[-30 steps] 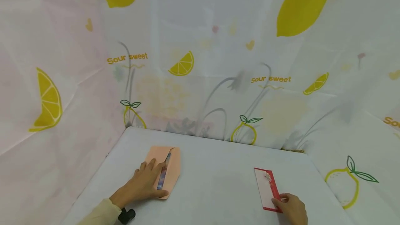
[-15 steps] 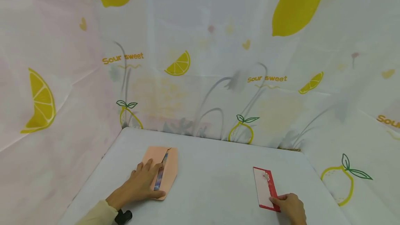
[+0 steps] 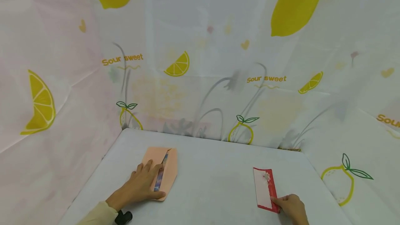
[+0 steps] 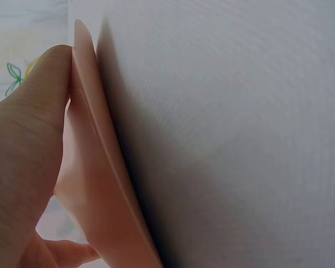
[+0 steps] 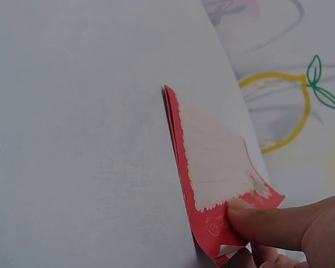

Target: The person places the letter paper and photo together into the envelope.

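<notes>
So the setup's a white counter [image 3: 212,169] tucked into a corner of pale printed sheeting [image 3: 193,27], creased here and there, with lemons, lemon slices, little hearts and "Sour sweet" lettering on it. Can't tell if that sheeting is cloth or plastic, tbh. On the left side of the counter there's a peachy-pink envelope [image 3: 171,173], smooth and papery with angled corners, and a strip of blue-purple patterned stuff [image 3: 159,178] shows through its long opening. The left hand [image 3: 140,183] lies over it with fingers spread wide, thumb down by the near edge; cream sleeve [image 3: 98,214] on that arm and something black [image 3: 124,217] at the wrist. Over on the right, well apart from the envelope, is a slim red card [image 3: 261,188] with a pale, scallop-edged panel and a small flower design. The right hand [image 3: 293,207] has it pinched narrow by the near right corner. The wrist cams add some detail: the left one brings out a fine weave in the white surface and a dark shadow along the envelope's edge, while the right one shows the card's doubled red edge and a curled corner near the thumb, which the head view doesn't really give you.
</notes>
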{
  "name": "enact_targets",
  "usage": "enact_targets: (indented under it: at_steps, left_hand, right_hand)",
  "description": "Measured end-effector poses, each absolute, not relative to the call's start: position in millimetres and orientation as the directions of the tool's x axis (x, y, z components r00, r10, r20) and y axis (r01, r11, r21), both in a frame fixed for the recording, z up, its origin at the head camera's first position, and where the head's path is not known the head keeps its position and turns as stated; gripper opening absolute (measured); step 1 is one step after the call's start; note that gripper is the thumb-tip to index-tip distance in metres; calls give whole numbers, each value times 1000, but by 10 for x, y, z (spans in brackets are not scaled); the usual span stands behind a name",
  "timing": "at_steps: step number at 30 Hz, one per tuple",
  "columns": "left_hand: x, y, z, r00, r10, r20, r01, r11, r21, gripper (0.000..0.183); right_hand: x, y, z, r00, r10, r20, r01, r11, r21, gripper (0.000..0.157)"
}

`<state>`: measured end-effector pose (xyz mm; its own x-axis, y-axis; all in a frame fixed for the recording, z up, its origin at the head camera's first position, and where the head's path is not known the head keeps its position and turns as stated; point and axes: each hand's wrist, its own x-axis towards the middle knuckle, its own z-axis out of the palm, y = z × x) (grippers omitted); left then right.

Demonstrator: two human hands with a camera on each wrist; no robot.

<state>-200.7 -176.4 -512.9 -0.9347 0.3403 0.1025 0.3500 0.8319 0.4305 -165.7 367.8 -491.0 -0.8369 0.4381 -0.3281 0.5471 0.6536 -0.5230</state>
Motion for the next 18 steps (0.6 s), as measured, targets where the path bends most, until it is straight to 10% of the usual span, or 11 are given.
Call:
enact_targets:
  at_steps: [18]
  left_hand:
    - [-2019, -1761, -5142, -936, 341, 91, 346, 838, 422, 100]
  right_hand:
    - [-1747, 3836, -5048, -850, 362, -383, 511, 389, -766, 39]
